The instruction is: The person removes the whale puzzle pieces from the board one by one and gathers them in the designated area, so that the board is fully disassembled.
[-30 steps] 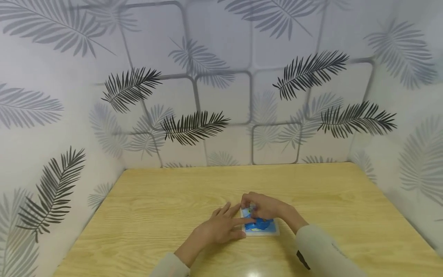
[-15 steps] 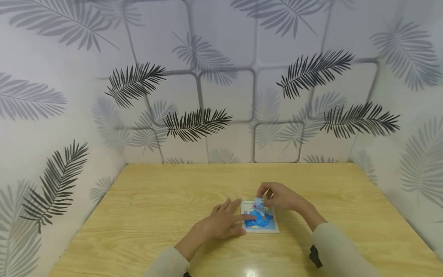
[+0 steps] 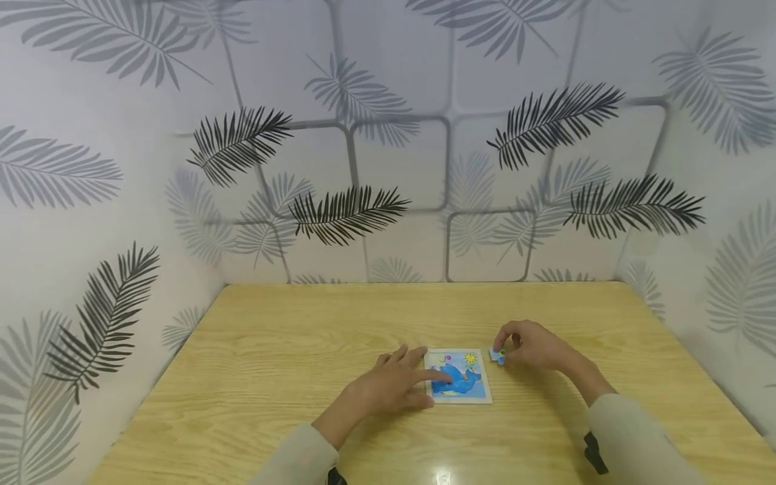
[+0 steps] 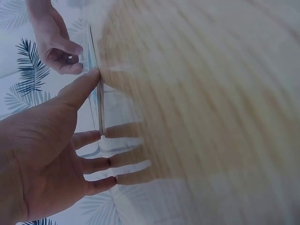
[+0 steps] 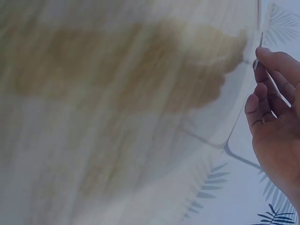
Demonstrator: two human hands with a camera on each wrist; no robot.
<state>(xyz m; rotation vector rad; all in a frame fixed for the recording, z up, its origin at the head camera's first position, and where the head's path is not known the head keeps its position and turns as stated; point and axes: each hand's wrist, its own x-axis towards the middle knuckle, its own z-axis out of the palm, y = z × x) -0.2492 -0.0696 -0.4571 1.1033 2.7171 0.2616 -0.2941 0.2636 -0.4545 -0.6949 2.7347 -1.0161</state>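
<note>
A square jigsaw puzzle (image 3: 480, 389) with a white border lies on the wooden table, picturing a blue whale and a yellow sun-like flower. My left hand (image 3: 388, 385) rests at its left side, fingers spread, the index finger lying across the whale. In the left wrist view, that hand's thumb and fingers meet the puzzle's thin edge and the tabletop. Beyond the puzzle's upper right corner, my right hand (image 3: 533, 345) pinches a small blue puzzle piece (image 3: 496, 356) between thumb and fingers. The right wrist view shows this piece (image 5: 260, 40) nearly edge-on at the fingertips.
The wood-grain table (image 3: 303, 337) ends at the back against a wall (image 3: 400, 162) patterned with grey and black leaves. Similar leaf-patterned surfaces stand at the left and right sides.
My right hand has lifted from over the puzzle and moved right with the puzzle piece, exposing the puzzle's upper part. The left hand has kept its place at the puzzle's left side.
</note>
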